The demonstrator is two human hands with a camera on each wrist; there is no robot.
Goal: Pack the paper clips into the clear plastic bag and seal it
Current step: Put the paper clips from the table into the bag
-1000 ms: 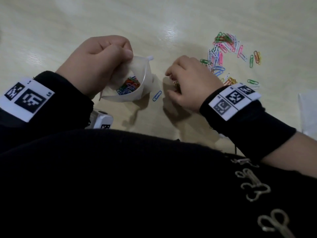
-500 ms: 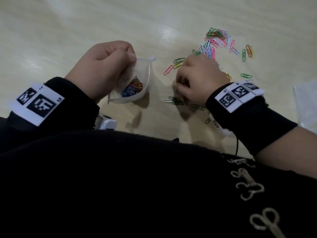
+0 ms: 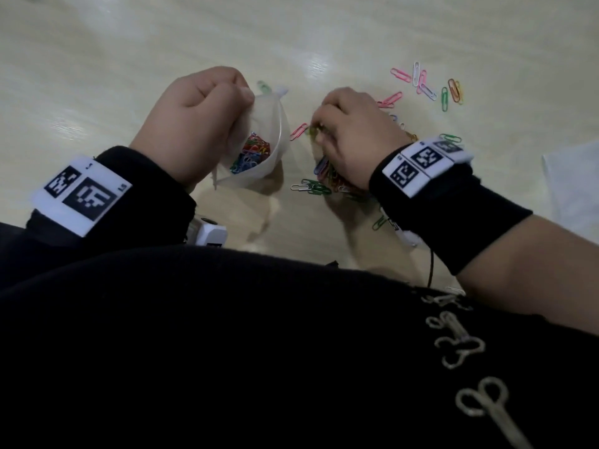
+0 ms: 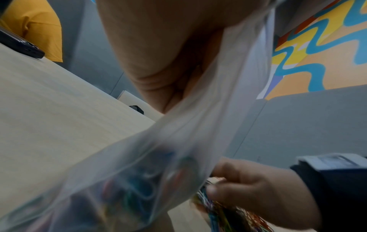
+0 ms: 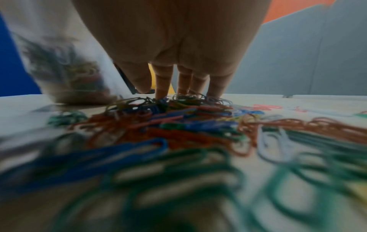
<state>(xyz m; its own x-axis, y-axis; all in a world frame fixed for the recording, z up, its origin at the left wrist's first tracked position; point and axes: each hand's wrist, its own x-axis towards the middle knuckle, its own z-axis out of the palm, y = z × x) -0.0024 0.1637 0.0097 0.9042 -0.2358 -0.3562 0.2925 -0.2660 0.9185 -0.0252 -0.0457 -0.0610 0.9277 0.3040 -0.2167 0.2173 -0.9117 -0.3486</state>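
Observation:
My left hand (image 3: 241,98) pinches the rim of the clear plastic bag (image 3: 275,147) and holds its mouth open toward the right; several coloured paper clips (image 3: 251,153) lie inside. In the left wrist view the bag (image 4: 178,141) hangs from the left hand (image 4: 158,55). My right hand (image 3: 319,124) is arched over a heap of clips (image 3: 324,179) on the table, just right of the bag. The right wrist view shows its fingertips (image 5: 163,92) standing on the heap's far side (image 5: 178,122), nothing pinched. More loose clips (image 3: 421,85) lie scattered beyond.
The pale wooden table (image 3: 129,43) holds a white sheet (image 3: 570,189) at the right edge and a small white device (image 3: 210,234) near my body. A black phone (image 4: 20,45) lies further back on the left. A person in yellow (image 4: 39,28) is behind it.
My right hand left the bag's mouth, reached to the clip pile and dragged many clips back toward me and the bag. The left hand kept hold of the bag.

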